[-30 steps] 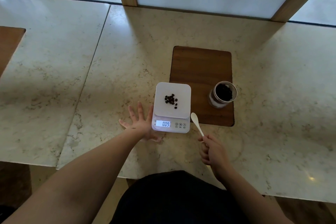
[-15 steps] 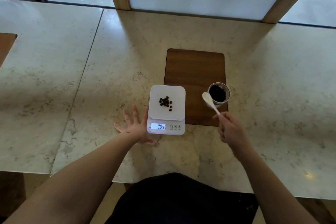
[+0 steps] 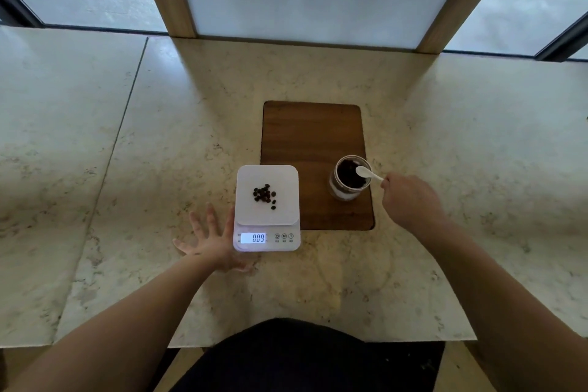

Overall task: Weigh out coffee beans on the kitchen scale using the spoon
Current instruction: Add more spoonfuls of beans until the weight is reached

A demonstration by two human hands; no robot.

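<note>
Head view: spoon bowl at jar mouth, scale to its left.

Right hand (image 3: 409, 200) pinches the white spoon (image 3: 367, 173) by its handle; long axis runs left and away, bowl over the beans in the jar (image 3: 348, 178). Left hand (image 3: 211, 240), fingers spread flat, rests touching the scale (image 3: 267, 207). Small pile of coffee beans (image 3: 264, 195) on the platform. Next scoop likely travels leftward.

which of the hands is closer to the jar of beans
The right hand: it is just right of the jar, holding the spoon with its bowl over the jar's mouth. The left hand lies flat beside the scale, on its far side from the jar.
</note>
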